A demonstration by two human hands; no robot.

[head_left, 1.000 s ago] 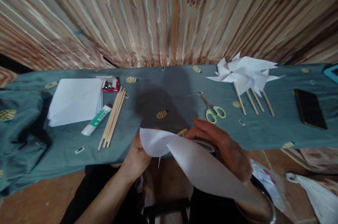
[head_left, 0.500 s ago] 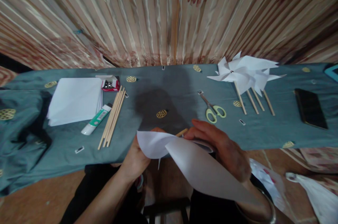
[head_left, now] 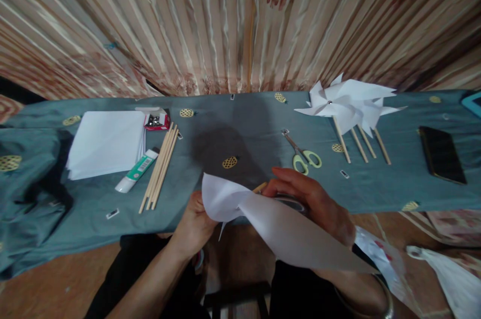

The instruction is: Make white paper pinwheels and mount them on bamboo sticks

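Fingers (head_left: 289,176) of right hand (head_left: 325,206) bent at wooden stick (head_left: 260,188), left hand (head_left: 195,229) partly behind curled white paper (head_left: 289,231), clamped or apart impossible to tell for both, paper between hands, over tablecloth's (head_left: 259,153) near edge

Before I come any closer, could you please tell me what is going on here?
Someone's left hand and right hand hold a curled white paper over the near edge of the cloth. A stick end shows by the right hand; the left hand's grip is mostly hidden. Scissors lie just beyond the right hand, pinwheels farther right. On the left lie a paper stack, a tube, sticks and a red box.
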